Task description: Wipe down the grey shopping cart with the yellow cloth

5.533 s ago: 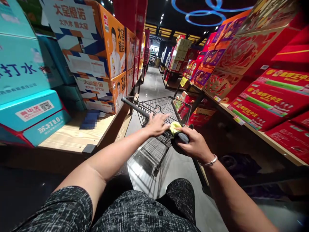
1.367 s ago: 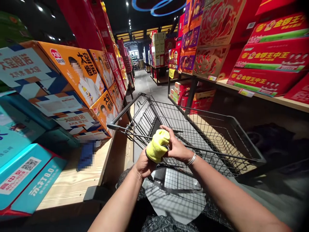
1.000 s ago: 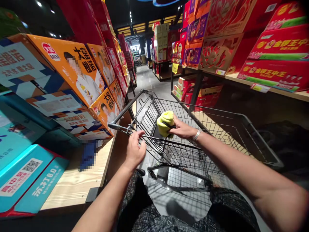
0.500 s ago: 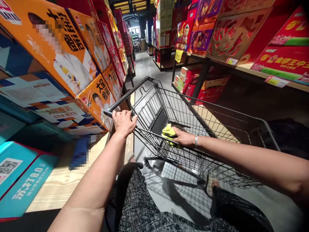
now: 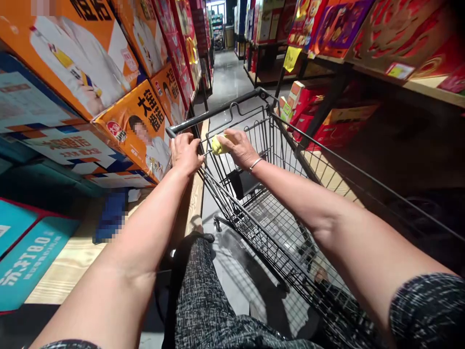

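A black wire shopping cart stands in the aisle in front of me. My left hand is closed around the cart's rim at its near left corner, just below the handle bar. My right hand is closed on a yellow cloth and presses it against the wire flap inside the basket, near the handle. A bracelet sits on my right wrist.
Orange and blue cartons fill the wooden shelf on the left, close to the cart. Red gift boxes sit on and under the right-hand shelf. The grey floor of the aisle runs ahead.
My right hand has lifted the yellow cloth from the basket's lower wires up to the flap near the handle. My left hand keeps its grip on the cart. The view has tipped downward and closer.
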The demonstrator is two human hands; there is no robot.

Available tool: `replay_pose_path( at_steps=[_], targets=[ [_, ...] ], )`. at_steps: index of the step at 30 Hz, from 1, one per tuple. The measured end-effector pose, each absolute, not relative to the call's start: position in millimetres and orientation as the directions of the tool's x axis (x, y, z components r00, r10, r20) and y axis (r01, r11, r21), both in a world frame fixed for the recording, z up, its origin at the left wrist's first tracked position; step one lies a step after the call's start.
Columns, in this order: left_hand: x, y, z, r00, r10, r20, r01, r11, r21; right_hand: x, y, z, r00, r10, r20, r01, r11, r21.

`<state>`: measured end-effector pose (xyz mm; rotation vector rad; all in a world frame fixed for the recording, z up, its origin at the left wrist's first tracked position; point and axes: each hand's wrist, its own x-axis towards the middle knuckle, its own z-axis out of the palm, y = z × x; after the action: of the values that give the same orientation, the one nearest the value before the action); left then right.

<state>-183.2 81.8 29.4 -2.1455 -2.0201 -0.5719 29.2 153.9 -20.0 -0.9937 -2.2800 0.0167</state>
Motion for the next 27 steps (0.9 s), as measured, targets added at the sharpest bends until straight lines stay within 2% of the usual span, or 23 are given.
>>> replay_pose_path(
  at_steps=[3, 6, 10, 12, 15, 19, 23, 25, 27],
  targets=[
    [-187, 94, 28, 0.038, 0.935, 0.351, 0.981, -0.101, 0.163, 31, 151, -57, -0.573, 0.665, 0.479, 0.666, 0.718, -0.200],
    [-192, 107, 25, 0.061, 0.928, 0.367, 0.977, -0.131, 0.170, 51, 126, -109, -0.651, 0.689, 0.320, 0.666, 0.720, -0.196],
    [-195, 120, 22, 0.073, 0.926, 0.371, 0.969, -0.155, 0.194, 88, 82, -173, -0.732, 0.678, 0.062, 0.645, 0.720, -0.258],
    [-195, 123, 22, 0.071, 0.928, 0.366, 0.968, -0.153, 0.199, 102, 74, -188, -0.733, 0.681, 0.001, 0.652, 0.702, -0.287],
    [-194, 123, 25, 0.053, 0.929, 0.366, 0.976, -0.126, 0.179, 115, 96, -175, -0.673, 0.735, 0.084, 0.687, 0.663, -0.297],
    [-184, 120, 29, 0.022, 0.932, 0.361, 0.991, -0.069, 0.118, 131, 168, -110, -0.425, 0.825, 0.373, 0.760, 0.549, -0.348],
    [-161, 117, 27, -0.007, 0.960, 0.280, 1.000, -0.001, 0.029, 149, 231, -51, -0.178, 0.755, 0.631, 0.784, 0.497, -0.373],
    [-150, 117, 23, -0.076, 0.975, 0.211, 0.996, 0.066, 0.053, 155, 247, -45, -0.169, 0.722, 0.671, 0.787, 0.509, -0.349],
    [-143, 117, 18, -0.140, 0.975, 0.172, 0.987, 0.124, 0.100, 158, 250, -59, -0.211, 0.722, 0.659, 0.794, 0.519, -0.315]
  ],
)
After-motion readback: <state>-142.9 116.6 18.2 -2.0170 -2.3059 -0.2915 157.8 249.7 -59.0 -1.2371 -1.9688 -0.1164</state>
